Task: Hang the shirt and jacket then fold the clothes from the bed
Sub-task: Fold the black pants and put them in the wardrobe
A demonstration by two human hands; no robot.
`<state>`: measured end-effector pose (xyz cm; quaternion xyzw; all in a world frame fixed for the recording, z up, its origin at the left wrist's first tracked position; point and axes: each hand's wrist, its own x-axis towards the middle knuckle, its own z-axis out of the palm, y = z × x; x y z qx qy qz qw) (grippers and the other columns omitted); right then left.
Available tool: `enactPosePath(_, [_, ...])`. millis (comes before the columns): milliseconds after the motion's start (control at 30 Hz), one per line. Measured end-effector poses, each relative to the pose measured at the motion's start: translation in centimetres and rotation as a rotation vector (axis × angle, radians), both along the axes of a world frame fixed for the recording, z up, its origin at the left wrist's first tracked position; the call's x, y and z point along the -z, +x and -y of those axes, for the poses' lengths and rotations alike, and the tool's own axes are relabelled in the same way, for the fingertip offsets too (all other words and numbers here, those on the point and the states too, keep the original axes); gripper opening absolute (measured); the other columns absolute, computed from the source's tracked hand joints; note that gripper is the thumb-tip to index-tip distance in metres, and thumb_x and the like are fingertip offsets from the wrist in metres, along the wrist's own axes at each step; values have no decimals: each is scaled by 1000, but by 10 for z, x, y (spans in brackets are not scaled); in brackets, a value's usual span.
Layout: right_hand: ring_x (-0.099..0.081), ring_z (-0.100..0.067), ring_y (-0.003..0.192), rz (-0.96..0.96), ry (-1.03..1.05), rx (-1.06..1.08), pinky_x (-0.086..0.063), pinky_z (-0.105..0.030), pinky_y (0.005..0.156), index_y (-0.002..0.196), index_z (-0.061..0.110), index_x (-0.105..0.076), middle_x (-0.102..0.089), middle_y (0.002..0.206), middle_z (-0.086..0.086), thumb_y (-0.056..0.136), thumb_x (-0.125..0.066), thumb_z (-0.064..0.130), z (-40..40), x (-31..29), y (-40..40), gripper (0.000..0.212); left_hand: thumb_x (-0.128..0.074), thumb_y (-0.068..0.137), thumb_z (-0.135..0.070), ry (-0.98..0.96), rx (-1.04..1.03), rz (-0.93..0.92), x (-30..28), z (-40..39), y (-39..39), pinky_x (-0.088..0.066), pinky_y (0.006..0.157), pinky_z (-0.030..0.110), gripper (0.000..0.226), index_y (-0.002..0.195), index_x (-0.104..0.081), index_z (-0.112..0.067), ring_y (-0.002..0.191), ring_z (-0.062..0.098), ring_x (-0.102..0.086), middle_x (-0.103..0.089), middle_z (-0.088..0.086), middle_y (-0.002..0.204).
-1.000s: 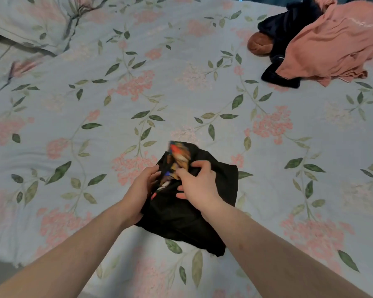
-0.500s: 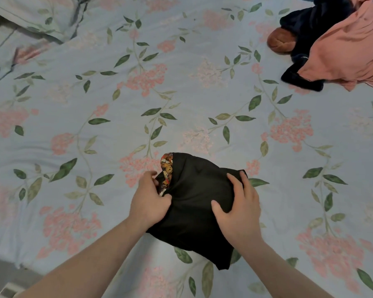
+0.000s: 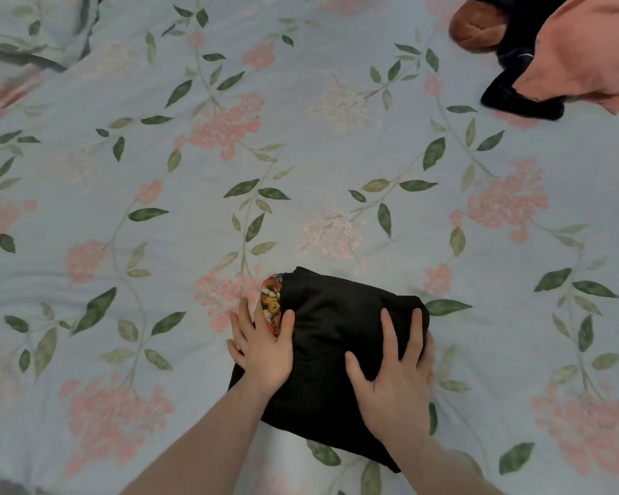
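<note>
Black garment (image 3: 336, 351) lies folded into a compact, soft-cornered bundle on the near part of the bed (image 3: 193, 209). A strip of colourful cartoon print shows at its left edge; no writing is readable. Fabric is matte and smooth. Left hand (image 3: 263, 346) rests flat on the left edge, fingers spread. Right hand (image 3: 393, 369) presses flat on top, fingers wide. Bedcover is pale blue with pink blossoms and green leaves. Far right: a pile with a salmon-pink cloth (image 3: 586, 48) over dark navy clothes (image 3: 519, 98).

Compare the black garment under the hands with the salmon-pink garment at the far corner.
The black garment is folded into a compact bundle; the salmon-pink garment lies crumpled and unfolded. The black one is pressed by both hands; the pink one is untouched, draped over dark clothing. Both lie on the floral bedspread.
</note>
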<state>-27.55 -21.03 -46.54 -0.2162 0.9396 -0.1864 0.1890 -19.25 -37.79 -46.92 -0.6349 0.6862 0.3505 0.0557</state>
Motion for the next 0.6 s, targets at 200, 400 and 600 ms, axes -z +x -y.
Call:
enactPosePath(200, [-8, -37, 155, 1, 69, 37, -29, -63, 117, 161, 45, -15, 10, 172, 5, 83, -39, 77, 5, 27, -1, 88, -42, 102, -58, -14, 29, 67, 31, 5, -4, 13, 123, 54, 83, 164, -4, -18, 156, 22, 22, 19, -8, 170])
enactPosePath(400, [-19, -41, 151, -44, 30, 63, -30, -64, 115, 159, 41, -23, -1, 172, 0, 81, -43, 74, 6, 39, -1, 88, -42, 101, -59, -28, 46, 91, 44, 5, -3, 16, 122, 53, 83, 164, -9, -16, 154, 21, 27, 25, -9, 168])
enactPosePath(600, [-19, -39, 150, -52, -4, 62, -26, -62, 117, 159, 42, -27, -1, 172, 2, 80, -45, 74, 4, 37, -2, 87, -47, 101, -57, 15, 34, 28, 38, 7, -3, 19, 120, 54, 78, 163, -14, -23, 153, 22, 30, 27, -10, 168])
